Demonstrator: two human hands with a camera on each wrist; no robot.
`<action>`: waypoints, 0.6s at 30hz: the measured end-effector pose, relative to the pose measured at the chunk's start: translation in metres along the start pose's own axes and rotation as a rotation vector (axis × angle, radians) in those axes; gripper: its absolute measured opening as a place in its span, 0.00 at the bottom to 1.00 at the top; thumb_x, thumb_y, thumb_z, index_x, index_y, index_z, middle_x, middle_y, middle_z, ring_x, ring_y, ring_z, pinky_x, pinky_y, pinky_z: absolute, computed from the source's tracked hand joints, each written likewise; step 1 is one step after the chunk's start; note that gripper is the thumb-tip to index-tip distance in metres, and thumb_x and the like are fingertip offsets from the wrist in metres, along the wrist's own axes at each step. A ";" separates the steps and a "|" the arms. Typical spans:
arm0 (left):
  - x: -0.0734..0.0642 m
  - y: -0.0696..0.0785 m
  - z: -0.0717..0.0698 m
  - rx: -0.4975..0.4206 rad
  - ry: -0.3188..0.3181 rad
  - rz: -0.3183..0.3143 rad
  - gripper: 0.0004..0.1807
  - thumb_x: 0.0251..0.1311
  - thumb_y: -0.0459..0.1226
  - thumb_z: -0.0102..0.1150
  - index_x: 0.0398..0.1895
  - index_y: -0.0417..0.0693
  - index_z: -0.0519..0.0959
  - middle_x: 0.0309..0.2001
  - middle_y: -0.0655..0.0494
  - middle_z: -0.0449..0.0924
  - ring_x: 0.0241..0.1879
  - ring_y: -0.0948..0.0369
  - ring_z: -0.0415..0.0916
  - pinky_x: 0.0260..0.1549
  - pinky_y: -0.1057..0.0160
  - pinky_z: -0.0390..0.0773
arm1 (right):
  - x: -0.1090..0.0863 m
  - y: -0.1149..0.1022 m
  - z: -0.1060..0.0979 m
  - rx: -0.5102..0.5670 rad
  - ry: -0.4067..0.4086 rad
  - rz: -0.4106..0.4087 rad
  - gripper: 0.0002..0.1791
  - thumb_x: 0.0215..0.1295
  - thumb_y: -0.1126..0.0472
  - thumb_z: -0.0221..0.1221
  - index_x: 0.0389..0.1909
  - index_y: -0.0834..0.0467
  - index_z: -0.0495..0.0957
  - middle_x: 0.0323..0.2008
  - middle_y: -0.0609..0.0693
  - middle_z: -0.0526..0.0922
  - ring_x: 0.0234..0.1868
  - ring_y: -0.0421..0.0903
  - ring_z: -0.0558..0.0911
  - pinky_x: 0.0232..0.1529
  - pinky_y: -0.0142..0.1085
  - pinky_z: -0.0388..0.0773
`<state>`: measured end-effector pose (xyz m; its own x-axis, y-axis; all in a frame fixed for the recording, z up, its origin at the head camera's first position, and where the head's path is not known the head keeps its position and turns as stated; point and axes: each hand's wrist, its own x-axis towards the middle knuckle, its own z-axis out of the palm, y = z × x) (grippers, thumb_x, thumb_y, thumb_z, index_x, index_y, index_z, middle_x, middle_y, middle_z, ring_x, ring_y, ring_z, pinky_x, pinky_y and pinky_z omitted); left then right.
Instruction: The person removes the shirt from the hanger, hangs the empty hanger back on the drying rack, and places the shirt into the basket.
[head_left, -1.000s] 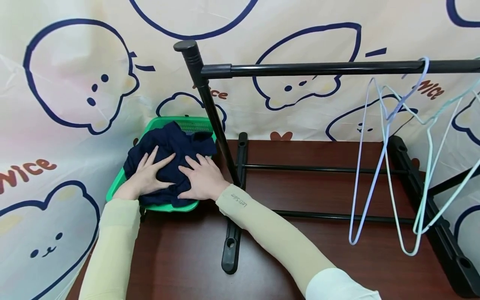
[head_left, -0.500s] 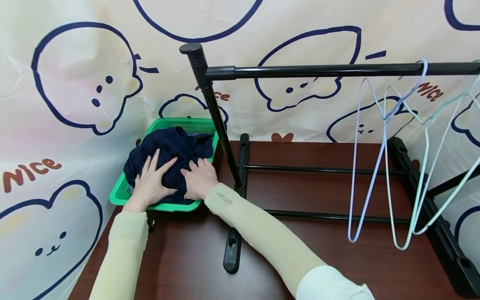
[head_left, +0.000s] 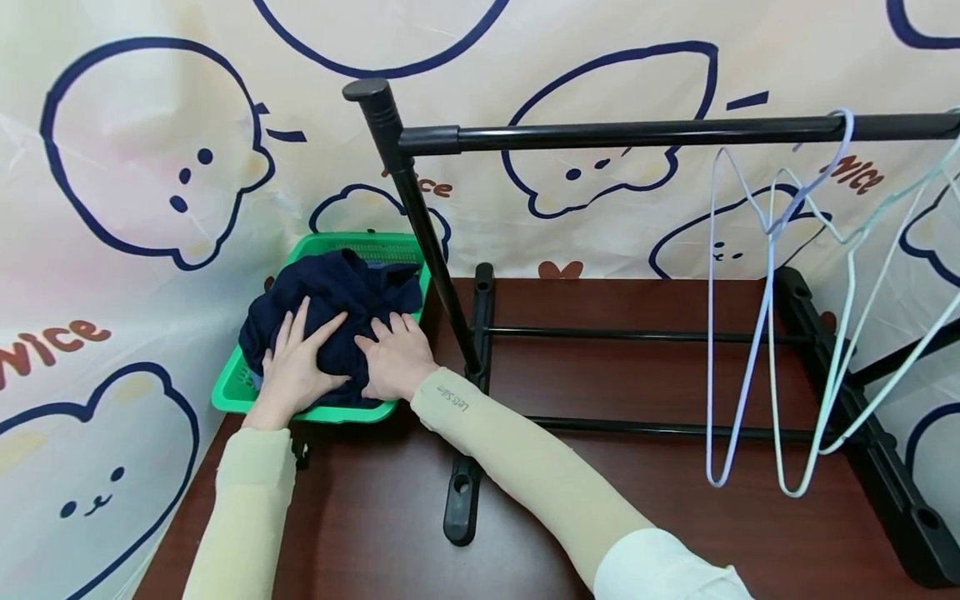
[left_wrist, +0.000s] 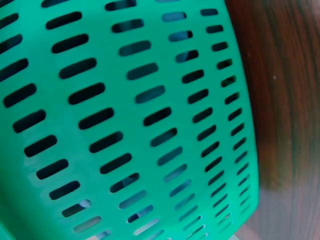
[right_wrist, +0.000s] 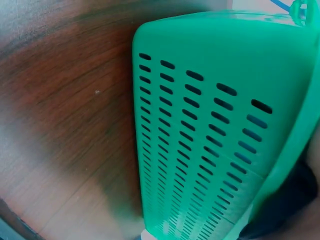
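Observation:
In the head view a crumpled navy cloth (head_left: 330, 275) fills much of a green plastic basket (head_left: 236, 392). My left hand (head_left: 296, 371) lies on the cloth's near left part, fingers straight and thumb spread. On its near right part rests my right hand (head_left: 395, 358), its fingers pointing away from me and fairly straight. Neither hand visibly pinches the fabric. The left wrist view shows the slotted basket wall (left_wrist: 145, 125) with no hand. In the right wrist view a bit of dark cloth (right_wrist: 285, 200) shows past the rim.
Right of the basket stands a black metal rack, its upright (head_left: 423, 217) close to the rim. Several pale blue and green hangers (head_left: 768, 250) hang from its top bar (head_left: 645, 132). Brown wood-look tabletop (head_left: 360, 517) lies below; a printed sheet (head_left: 150, 333) covers the wall.
Both hands have drawn slightly closer together, and the cloth's edges have pulled in from the basket's rim. More of the basket's near left corner shows. The hangers sway a little.

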<state>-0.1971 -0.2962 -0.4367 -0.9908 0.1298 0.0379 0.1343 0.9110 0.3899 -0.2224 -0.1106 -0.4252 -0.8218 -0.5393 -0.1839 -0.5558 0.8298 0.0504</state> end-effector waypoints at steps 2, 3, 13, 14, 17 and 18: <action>-0.001 -0.001 -0.001 -0.007 0.013 -0.002 0.53 0.51 0.40 0.78 0.80 0.60 0.59 0.82 0.47 0.25 0.78 0.38 0.26 0.54 0.15 0.41 | -0.001 0.000 -0.001 0.013 0.012 -0.012 0.47 0.62 0.26 0.58 0.80 0.35 0.57 0.80 0.45 0.52 0.79 0.51 0.48 0.75 0.44 0.40; -0.001 -0.002 -0.002 -0.013 0.016 -0.004 0.54 0.51 0.40 0.78 0.80 0.60 0.59 0.82 0.47 0.25 0.78 0.38 0.26 0.54 0.15 0.41 | -0.002 0.000 -0.001 0.016 0.012 -0.021 0.47 0.62 0.26 0.57 0.80 0.35 0.56 0.80 0.45 0.51 0.79 0.52 0.47 0.76 0.44 0.39; -0.009 -0.008 -0.002 -0.028 0.054 -0.023 0.56 0.49 0.40 0.79 0.81 0.62 0.57 0.82 0.48 0.25 0.77 0.37 0.28 0.53 0.14 0.42 | -0.031 0.015 0.006 0.206 0.196 -0.250 0.43 0.68 0.27 0.52 0.79 0.42 0.59 0.81 0.49 0.49 0.80 0.54 0.41 0.76 0.50 0.40; -0.009 -0.008 -0.004 -0.022 0.057 -0.021 0.56 0.49 0.40 0.79 0.81 0.62 0.57 0.82 0.48 0.25 0.77 0.36 0.28 0.53 0.14 0.42 | -0.035 0.018 0.004 0.243 0.195 -0.269 0.44 0.69 0.27 0.51 0.80 0.43 0.58 0.81 0.49 0.48 0.80 0.53 0.40 0.76 0.49 0.40; -0.009 -0.003 -0.014 -0.009 0.053 -0.038 0.54 0.51 0.41 0.78 0.81 0.60 0.58 0.82 0.44 0.26 0.77 0.34 0.27 0.54 0.15 0.41 | -0.051 0.028 -0.005 0.375 0.202 -0.335 0.45 0.70 0.29 0.52 0.81 0.46 0.56 0.81 0.51 0.48 0.80 0.51 0.38 0.76 0.47 0.41; -0.010 0.001 -0.018 0.000 0.052 -0.049 0.53 0.52 0.41 0.78 0.81 0.59 0.59 0.81 0.42 0.27 0.76 0.33 0.27 0.54 0.15 0.40 | -0.057 0.032 -0.008 0.429 0.206 -0.361 0.45 0.71 0.31 0.53 0.81 0.47 0.55 0.81 0.51 0.48 0.80 0.50 0.38 0.76 0.45 0.42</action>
